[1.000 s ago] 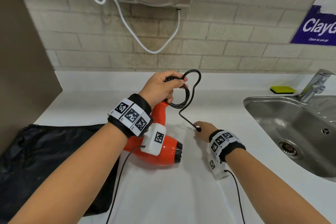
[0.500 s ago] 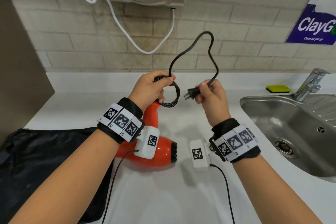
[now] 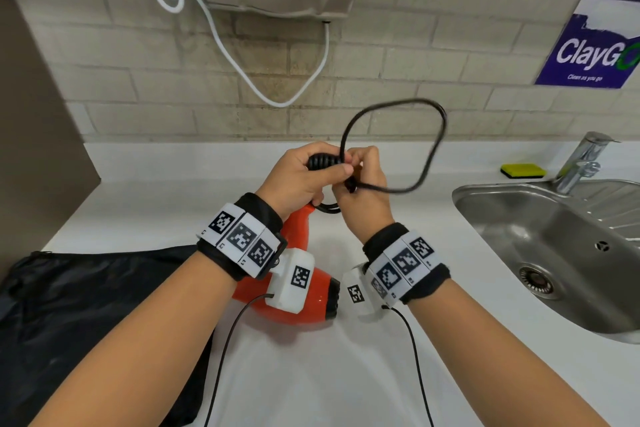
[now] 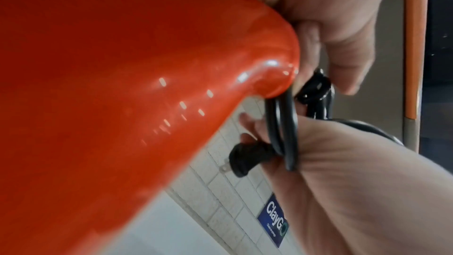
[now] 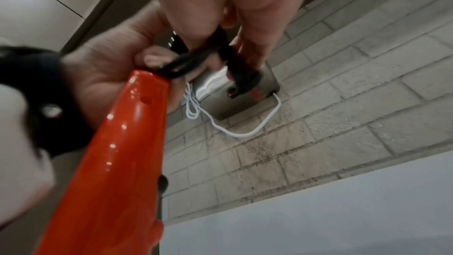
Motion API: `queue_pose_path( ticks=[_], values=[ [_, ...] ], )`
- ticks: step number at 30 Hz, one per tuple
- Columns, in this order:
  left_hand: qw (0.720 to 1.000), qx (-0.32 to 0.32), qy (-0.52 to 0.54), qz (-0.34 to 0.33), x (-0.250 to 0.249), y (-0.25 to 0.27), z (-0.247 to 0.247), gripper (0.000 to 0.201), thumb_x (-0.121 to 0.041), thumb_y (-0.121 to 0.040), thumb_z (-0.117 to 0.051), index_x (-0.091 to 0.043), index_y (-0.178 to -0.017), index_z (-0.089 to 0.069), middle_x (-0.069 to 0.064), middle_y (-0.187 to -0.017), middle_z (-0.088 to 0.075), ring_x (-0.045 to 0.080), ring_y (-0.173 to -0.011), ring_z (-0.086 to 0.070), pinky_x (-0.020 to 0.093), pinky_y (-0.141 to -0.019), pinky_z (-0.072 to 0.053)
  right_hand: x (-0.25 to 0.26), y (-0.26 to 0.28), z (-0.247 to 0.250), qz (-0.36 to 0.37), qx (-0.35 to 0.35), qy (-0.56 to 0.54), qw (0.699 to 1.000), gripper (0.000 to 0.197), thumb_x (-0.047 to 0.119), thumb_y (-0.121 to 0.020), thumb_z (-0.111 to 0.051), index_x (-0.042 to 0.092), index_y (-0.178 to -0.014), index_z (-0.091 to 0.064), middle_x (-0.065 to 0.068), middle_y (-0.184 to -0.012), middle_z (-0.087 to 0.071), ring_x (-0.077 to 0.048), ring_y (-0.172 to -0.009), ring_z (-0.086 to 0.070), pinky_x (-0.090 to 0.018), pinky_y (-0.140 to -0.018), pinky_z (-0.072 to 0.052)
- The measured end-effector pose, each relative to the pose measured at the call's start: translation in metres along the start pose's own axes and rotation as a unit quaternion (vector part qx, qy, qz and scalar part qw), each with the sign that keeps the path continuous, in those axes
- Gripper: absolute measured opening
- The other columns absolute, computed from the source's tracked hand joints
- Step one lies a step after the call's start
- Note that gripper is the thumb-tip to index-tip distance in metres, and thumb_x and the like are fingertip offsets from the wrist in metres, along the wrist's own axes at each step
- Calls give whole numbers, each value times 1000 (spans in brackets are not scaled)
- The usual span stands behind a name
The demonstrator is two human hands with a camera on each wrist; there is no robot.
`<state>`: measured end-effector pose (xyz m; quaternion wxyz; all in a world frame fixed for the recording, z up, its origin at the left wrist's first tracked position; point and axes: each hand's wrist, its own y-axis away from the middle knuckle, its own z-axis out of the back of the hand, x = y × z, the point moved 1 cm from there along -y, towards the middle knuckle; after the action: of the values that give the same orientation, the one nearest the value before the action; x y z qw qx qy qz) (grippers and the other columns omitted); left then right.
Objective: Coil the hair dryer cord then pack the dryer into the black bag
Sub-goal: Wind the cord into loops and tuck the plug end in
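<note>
Two hands coil a red hair dryer's cord.
Left hand (image 3: 298,177) fingers clamp gathered loops; right hand (image 3: 363,191) pinches the cord (image 3: 429,156), feeding another loop.

The left hand (image 3: 300,174) is covering most of the coiled cord (image 3: 429,146), and its wrist is hiding the dryer (image 3: 313,302) handle below the grip. The bag (image 3: 86,308) is running off the picture's left edge.

Orange hair dryer (image 3: 308,302) lying centre frame; black cord (image 3: 429,149) looping upward, partly coiled; black bag (image 3: 86,305) lying flat, lower left.
</note>
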<state>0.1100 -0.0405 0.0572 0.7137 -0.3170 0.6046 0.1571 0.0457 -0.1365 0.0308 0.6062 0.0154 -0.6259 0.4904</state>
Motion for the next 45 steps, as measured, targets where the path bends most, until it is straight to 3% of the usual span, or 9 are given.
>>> queue_pose_path(
  ticks=[6,9,12,17,20,26,32,38,45],
  values=[
    [1000,-8,14,1,1,-3,2,22,-9,-88,-57,-20,-106,-63,7,-61,-43,5,-35,-34,20,-40,-37,-12,-1,3,-20,111,44,993,11,7,-91,-45,18,-91,-44,4,-65,-50,-4,-57,-47,-16,-56,-39],
    [999,-25,31,9,2,-4,6,25,-10,-89,-56,-14,-113,-62,7,-64,-43,4,-33,-30,19,-39,-37,-26,11,18,28,190,74,979,18,15,-92,-46,26,-78,-50,11,-62,-44,-1,-55,-44,-12,-58,-34],
    [998,-39,51,20,0,-3,8,15,-10,-89,-55,-9,-100,-65,2,-70,-57,4,-32,-27,18,-37,-35,-59,11,34,-66,180,214,958,22,17,-94,-46,9,-81,-62,1,-65,-49,-5,-57,-43,-25,-66,-36],
    [995,-47,79,45,-1,-1,13,13,-12,-90,-54,-11,-81,-62,-1,-69,-64,5,-31,-25,17,-36,-34,-111,28,60,-347,296,427,781,33,22,-95,-40,5,-111,-62,-15,-116,-63,-30,-109,-58,-33,-91,-45],
    [995,-44,78,47,-2,0,14,12,-14,-91,-53,-11,-81,-60,5,-79,-63,5,-31,-25,17,-37,-35,-115,29,56,-329,274,396,813,29,17,-94,-41,7,-114,-60,-18,-121,-59,-32,-110,-56,-34,-92,-44],
    [997,-45,56,36,-1,-2,10,12,-13,-90,-54,-14,-80,-60,6,-76,-62,5,-31,-27,18,-37,-36,-34,-2,32,-107,38,78,991,28,21,-96,-35,12,-97,-61,-5,-88,-59,-18,-72,-57,-14,-66,-41],
    [998,-56,26,13,2,-4,7,12,-15,-90,-54,-16,-80,-60,4,-68,-62,6,-32,-32,19,-38,-37,25,-11,20,-37,22,-94,995,23,8,-93,-44,21,-77,-55,6,-70,-53,0,-53,-48,-10,-54,-39],
    [998,-43,36,16,3,-4,9,13,-17,-91,-52,-15,-81,-60,2,-57,-54,4,-33,-32,18,-39,-38,11,-8,15,-56,71,-107,990,27,-2,-81,-60,20,-73,-47,3,-74,-52,-16,-75,-55,-36,-76,-49],
    [999,-22,29,18,0,-4,8,12,-13,-91,-52,-14,-81,-59,8,-68,-48,3,-33,-33,18,-38,-37,5,-10,11,-84,162,-55,982,25,3,-88,-54,21,-79,-38,3,-89,-53,-21,-67,-61,-37,-71,-50]
  ],
)
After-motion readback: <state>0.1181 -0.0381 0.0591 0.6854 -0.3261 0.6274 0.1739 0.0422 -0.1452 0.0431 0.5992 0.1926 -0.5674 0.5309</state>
